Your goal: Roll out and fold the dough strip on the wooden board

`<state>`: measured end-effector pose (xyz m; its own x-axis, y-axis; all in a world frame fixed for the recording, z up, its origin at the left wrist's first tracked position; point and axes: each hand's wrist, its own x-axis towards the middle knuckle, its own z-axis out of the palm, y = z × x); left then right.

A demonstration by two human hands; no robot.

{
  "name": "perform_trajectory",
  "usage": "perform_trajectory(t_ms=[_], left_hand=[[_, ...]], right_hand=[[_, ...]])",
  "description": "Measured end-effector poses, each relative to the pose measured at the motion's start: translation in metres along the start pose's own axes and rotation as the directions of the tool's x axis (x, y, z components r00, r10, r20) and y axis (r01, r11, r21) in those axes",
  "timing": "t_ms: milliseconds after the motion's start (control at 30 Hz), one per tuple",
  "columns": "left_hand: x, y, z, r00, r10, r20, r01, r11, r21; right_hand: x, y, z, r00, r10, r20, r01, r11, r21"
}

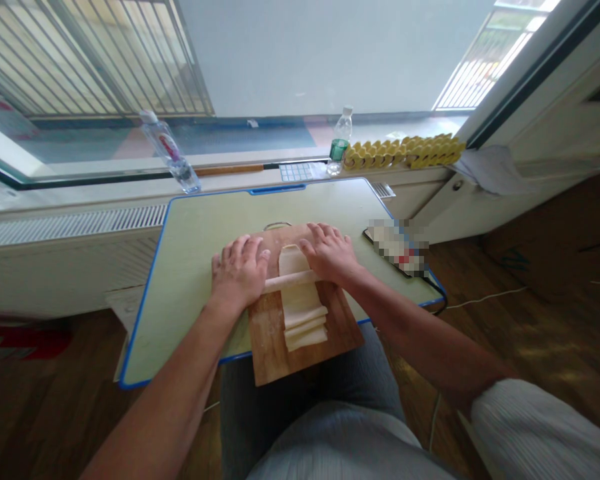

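Note:
A pale rolling pin [290, 281] lies crosswise over a long strip of dough [303, 305] on a wooden cutting board [270, 343]. My left hand [240, 270] rests on the pin's left end, palm down, with its fingers stretched forward. On the right end lies my right hand [330, 252], also palm down, fingers extended and the thumb beside the dough. Both hands cover the pin's ends. Closest to me, the dough is gathered in several folds; past the pin it lies flat. The board's near edge sticks out over the table edge.
The board rests on a small blue-edged table [195, 233]. At its right lies a blurred-out phone-like device [395, 250] with a black cable. Two plastic bottles, one leaning [173, 157] and one upright [339, 143], stand by the window near a yellow scalloped object [405, 152].

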<state>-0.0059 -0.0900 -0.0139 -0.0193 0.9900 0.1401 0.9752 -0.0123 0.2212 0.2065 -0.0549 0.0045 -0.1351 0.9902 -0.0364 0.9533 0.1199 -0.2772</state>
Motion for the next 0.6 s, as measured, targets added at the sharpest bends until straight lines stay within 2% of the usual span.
perform_trajectory(t_ms=[267, 367, 600], left_hand=[[-0.037, 0.006, -0.002, 0.997, 0.047, -0.06, -0.047, 0.999, 0.003], [-0.03, 0.004, -0.001, 0.998, 0.026, -0.057, -0.027, 1.0, -0.012], [0.006, -0.002, -0.002, 1.0, -0.019, -0.014, 0.019, 1.0, -0.014]], right_hand=[[-0.03, 0.004, 0.007, 0.997, -0.045, -0.064, 0.043, 0.998, -0.038], [-0.023, 0.003, 0.006, 0.998, -0.037, -0.048, 0.035, 0.999, -0.037], [0.015, -0.003, 0.001, 0.998, -0.043, -0.055, 0.041, 0.999, -0.026]])
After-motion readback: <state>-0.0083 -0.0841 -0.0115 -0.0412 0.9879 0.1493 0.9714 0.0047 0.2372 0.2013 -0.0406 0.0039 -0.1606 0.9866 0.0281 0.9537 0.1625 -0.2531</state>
